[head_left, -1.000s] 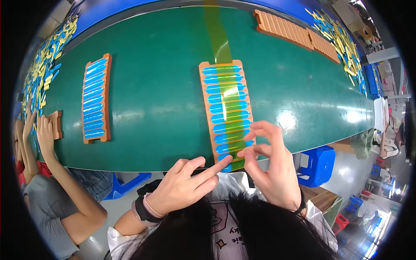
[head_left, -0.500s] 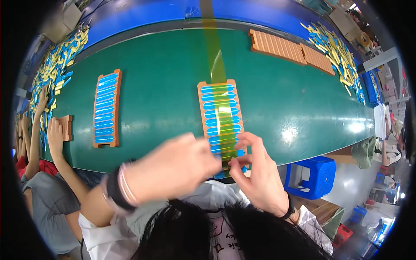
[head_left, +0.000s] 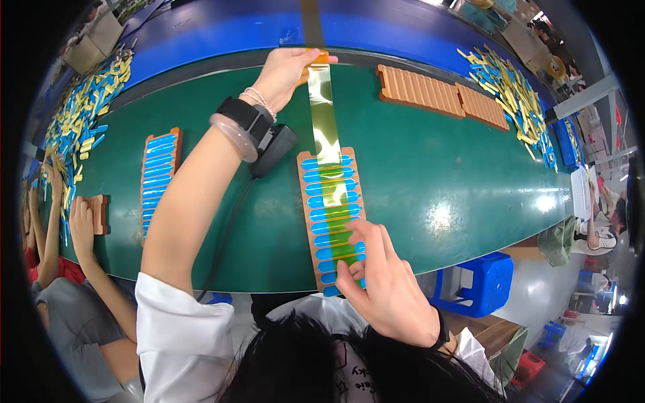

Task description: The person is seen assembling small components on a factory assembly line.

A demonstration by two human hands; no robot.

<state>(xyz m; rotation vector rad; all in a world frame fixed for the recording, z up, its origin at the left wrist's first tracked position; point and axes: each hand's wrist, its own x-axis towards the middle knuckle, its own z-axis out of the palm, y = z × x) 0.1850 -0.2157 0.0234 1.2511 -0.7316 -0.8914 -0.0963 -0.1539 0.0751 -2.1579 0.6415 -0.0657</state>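
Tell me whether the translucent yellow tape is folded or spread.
Spread: the translucent yellow tape runs as one long band from the left hand lengthwise over the blue strips in the brown grooved tray.

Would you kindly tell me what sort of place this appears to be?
Probably a factory or workshop assembly area: a long green worktable holds slotted brown trays and a heap of blue and yellow pieces, with another person's hand at the same table.

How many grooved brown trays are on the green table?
5: one tray beneath the yellow tape, another partly behind the left forearm, two at upper right, one by a co-worker's hand. More may be hidden.
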